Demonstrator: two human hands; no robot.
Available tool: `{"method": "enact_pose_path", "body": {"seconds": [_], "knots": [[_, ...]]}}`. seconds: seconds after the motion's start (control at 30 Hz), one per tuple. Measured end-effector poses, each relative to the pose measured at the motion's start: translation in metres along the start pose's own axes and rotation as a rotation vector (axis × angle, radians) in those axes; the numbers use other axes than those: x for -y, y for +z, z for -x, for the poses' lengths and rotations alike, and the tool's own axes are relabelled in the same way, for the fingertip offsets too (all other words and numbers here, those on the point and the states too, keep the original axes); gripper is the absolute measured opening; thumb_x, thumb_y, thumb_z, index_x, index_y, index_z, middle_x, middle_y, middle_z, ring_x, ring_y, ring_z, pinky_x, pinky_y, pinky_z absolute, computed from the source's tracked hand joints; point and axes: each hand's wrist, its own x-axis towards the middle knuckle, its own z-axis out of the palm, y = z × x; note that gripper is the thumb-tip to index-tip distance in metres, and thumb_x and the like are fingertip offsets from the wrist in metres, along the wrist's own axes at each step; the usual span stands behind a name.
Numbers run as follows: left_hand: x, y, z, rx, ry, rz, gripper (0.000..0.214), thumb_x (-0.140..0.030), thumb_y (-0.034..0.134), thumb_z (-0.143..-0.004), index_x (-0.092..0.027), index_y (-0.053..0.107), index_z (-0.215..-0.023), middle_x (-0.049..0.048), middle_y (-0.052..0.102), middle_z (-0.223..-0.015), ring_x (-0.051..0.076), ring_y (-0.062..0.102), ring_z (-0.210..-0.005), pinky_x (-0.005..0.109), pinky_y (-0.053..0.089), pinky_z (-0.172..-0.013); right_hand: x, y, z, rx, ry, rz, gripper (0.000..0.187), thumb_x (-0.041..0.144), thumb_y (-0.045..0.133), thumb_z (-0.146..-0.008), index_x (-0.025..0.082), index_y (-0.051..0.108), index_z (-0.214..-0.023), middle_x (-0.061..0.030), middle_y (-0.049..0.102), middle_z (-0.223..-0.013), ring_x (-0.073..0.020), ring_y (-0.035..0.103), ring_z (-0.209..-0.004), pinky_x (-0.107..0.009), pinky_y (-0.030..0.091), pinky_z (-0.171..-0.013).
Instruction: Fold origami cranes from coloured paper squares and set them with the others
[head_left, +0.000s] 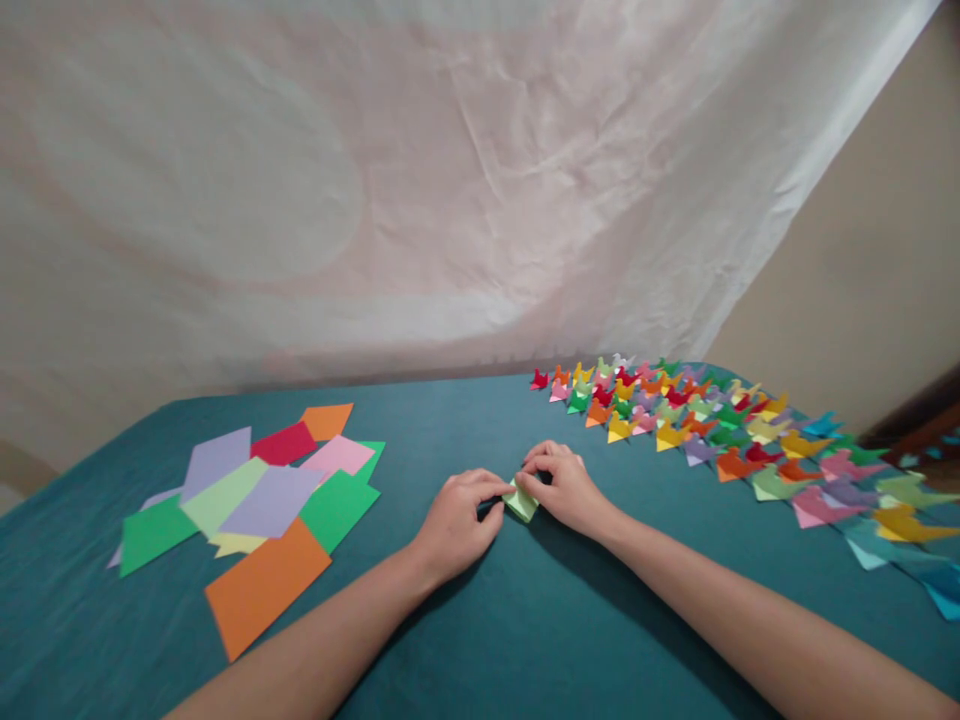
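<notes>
A small piece of folded light green paper [522, 503] lies low over the middle of the table, between my two hands. My left hand [463, 520] reaches it from the left, with fingertips on its left edge and the thumb bent just below. My right hand [564, 488] pinches its upper right side between thumb and curled fingers. Part of the paper's top is hidden behind the right fingers. Its exact fold shape is too small to make out.
Loose coloured paper sheets [274, 500] overlap in a spread on the left. Rows of small folded paper birds [671, 435] in many colours stand along the right. A dark teal cloth [450, 430] covers the table. Behind it hangs a pale, creased fabric [450, 200].
</notes>
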Motion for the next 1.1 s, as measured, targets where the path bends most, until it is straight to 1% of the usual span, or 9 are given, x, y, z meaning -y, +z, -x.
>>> {"method": "enact_pose_path", "body": {"seconds": [0.13,0.3,0.53,0.7,0.83,0.9,1.1], "knots": [[0.002,0.000,0.001,0.014,0.022,-0.092,0.029,-0.011,0.050,-0.080,-0.023,0.067,-0.101,0.0037,0.064,-0.098,0.019,0.057,-0.093,0.032,0.041,-0.085,0.000,0.002,0.003,-0.027,-0.009,0.069,0.013,0.030,0.060,-0.079,0.022,0.067,-0.071,-0.0031,0.060,-0.090,-0.0192,0.050,-0.091,-0.035,0.031,-0.083],[0.002,0.000,0.002,0.033,0.075,-0.184,0.027,-0.012,0.050,-0.082,-0.022,0.066,-0.100,0.0038,0.063,-0.099,0.019,0.055,-0.094,0.033,0.041,-0.084,0.002,0.002,0.006,-0.056,-0.015,0.127,0.011,0.031,0.062,-0.077,0.021,0.063,-0.073,-0.0034,0.057,-0.092,-0.0200,0.048,-0.092,-0.034,0.031,-0.081],[-0.001,-0.003,0.004,0.042,0.179,-0.338,0.021,-0.018,0.048,-0.087,-0.021,0.063,-0.102,0.0052,0.063,-0.097,0.019,0.054,-0.093,0.033,0.041,-0.082,0.003,0.003,0.006,-0.047,-0.023,0.171,0.011,0.031,0.062,-0.077,0.021,0.060,-0.073,-0.0035,0.056,-0.090,-0.0203,0.047,-0.091,-0.034,0.031,-0.079],[-0.009,-0.006,0.005,0.015,0.226,-0.511,0.013,-0.022,0.050,-0.088,-0.019,0.062,-0.092,0.0053,0.062,-0.095,0.020,0.054,-0.090,0.034,0.040,-0.077,0.004,0.002,0.006,-0.035,-0.027,0.176,0.010,0.030,0.062,-0.076,0.021,0.060,-0.074,-0.0037,0.056,-0.090,-0.0206,0.047,-0.090,-0.033,0.031,-0.078],[-0.015,-0.003,0.008,0.018,0.271,-0.540,0.017,-0.022,0.046,-0.090,-0.018,0.063,-0.087,0.0054,0.061,-0.087,0.019,0.054,-0.086,0.034,0.040,-0.077,0.002,0.004,0.006,-0.045,-0.039,0.185,0.010,0.031,0.062,-0.077,0.021,0.060,-0.074,-0.0037,0.056,-0.090,-0.0204,0.047,-0.090,-0.033,0.032,-0.078],[-0.017,-0.001,0.010,0.033,0.270,-0.533,0.018,-0.023,0.046,-0.090,-0.018,0.063,-0.088,0.0057,0.060,-0.087,0.018,0.054,-0.085,0.034,0.040,-0.077,0.000,0.005,0.005,-0.051,-0.037,0.190,0.010,0.031,0.062,-0.076,0.021,0.061,-0.074,-0.0036,0.056,-0.089,-0.0205,0.047,-0.090,-0.033,0.032,-0.079],[-0.025,0.003,0.015,0.101,0.215,-0.571,0.018,-0.028,0.049,-0.089,-0.019,0.061,-0.097,0.0071,0.059,-0.092,0.021,0.052,-0.088,0.035,0.040,-0.077,0.001,0.004,0.005,-0.045,-0.028,0.192,0.010,0.031,0.062,-0.076,0.021,0.061,-0.073,-0.0038,0.056,-0.090,-0.0206,0.047,-0.089,-0.034,0.032,-0.079]]}}
